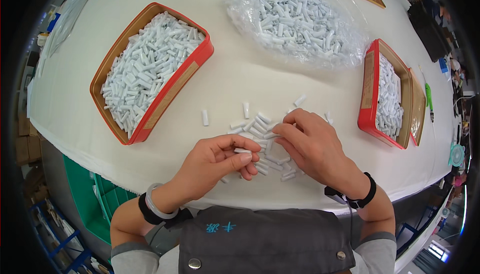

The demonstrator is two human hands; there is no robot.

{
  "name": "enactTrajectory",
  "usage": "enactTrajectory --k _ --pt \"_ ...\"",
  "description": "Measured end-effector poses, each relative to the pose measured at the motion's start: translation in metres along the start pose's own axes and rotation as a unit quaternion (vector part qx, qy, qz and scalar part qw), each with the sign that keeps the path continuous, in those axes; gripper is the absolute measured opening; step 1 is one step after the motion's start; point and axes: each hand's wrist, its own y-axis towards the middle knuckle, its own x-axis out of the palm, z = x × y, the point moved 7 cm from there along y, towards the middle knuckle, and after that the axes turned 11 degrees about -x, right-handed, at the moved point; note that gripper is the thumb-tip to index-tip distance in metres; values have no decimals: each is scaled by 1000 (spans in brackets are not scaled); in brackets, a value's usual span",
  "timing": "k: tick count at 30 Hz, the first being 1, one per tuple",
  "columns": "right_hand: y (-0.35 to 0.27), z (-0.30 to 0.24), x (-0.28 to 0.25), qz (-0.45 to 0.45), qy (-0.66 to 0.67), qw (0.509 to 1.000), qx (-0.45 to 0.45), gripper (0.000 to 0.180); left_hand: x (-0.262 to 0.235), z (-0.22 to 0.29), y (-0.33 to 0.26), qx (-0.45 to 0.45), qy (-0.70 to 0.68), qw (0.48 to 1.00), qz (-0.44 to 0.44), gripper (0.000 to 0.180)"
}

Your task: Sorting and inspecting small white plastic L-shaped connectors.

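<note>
Two bare hands work over a loose scatter of short white plastic tubes lying on the pale cloth-covered worktop. The left hand has its grip closed lightly on one small white tube piece, pinched between thumb and forefinger just at 9 o'clock of the scatter. The right hand reaches in from 3 o'clock, fingertips drawn together on another tube at the pile's edge; whether it fully holds that piece or only touches it, I cannot tell.

At 10 o'clock from the hands sits a large red-walled rectangular tin tray, heaped almost to the rim with the same white tubes. At 12 o'clock lies a clear crinkled plastic bag, spread open and still well filled with tubes. At 2 o'clock stands a second red tin tray, holding tubes that look laid in neater rows, touching a further tray behind it.

Judging by how things lie, much has gone into trays already, yet the bag's bulk and the small pile under the hands remain to be handled, so the work looks somewhere in its middle.
</note>
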Motion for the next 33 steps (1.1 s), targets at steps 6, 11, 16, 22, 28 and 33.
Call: enactTrajectory --k 6,11,16,22,28,33 --pt "0 2 8 -26 -50 998 -22 17 -1 -13 -7 -38 -73 996 -35 31" --pt "3 -27 -9 -1 45 999 -13 25 8 -16 -5 -46 -172 982 -63 39" --pt "8 -7 -9 29 13 999 -12 29 15 -19 4 -57 -197 972 -116 44" --pt "16 21 6 -28 -29 999 4 19 10 -19 -6 -62 -178 978 -94 42" --pt "17 -9 -10 -22 41 999 0 15 13 -16 -7 -56 -221 972 -59 48" --pt "19 -15 -10 2 111 994 16 23 8 -4 -10 -26 -246 967 -54 51"
